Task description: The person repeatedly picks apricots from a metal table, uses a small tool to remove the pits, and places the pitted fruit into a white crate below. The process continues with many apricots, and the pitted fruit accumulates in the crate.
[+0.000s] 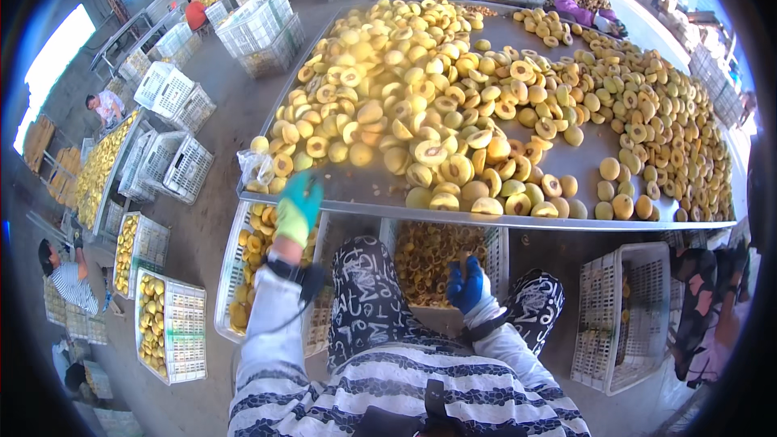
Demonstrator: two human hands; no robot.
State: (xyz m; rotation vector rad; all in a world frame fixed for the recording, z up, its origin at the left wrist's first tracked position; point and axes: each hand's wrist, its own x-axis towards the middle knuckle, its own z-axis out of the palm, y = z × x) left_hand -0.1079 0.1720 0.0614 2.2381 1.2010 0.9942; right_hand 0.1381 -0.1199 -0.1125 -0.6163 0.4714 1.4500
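My left hand (299, 203), in a teal and yellow-green glove, is over the near left edge of the metal table (364, 185). It is close to halved yellow stone fruit, which look like apricots or peaches (316, 147); its fingertips are blurred. Below it stands a white plastic crate of fruit halves (249, 273). My right hand (466, 285), gloved in blue, has curled fingers and hovers above a crate of brown fruit scraps (434, 249) between my knees. Whether anything is inside those fingers is not visible.
A crumpled clear plastic bag (256, 167) lies at the table's left corner. On the right stands another white crate (625, 315), with a person's patterned clothing (698, 309) beside it. Two people work across the table. Fruit-filled crates (170, 328) stand on the floor at left.
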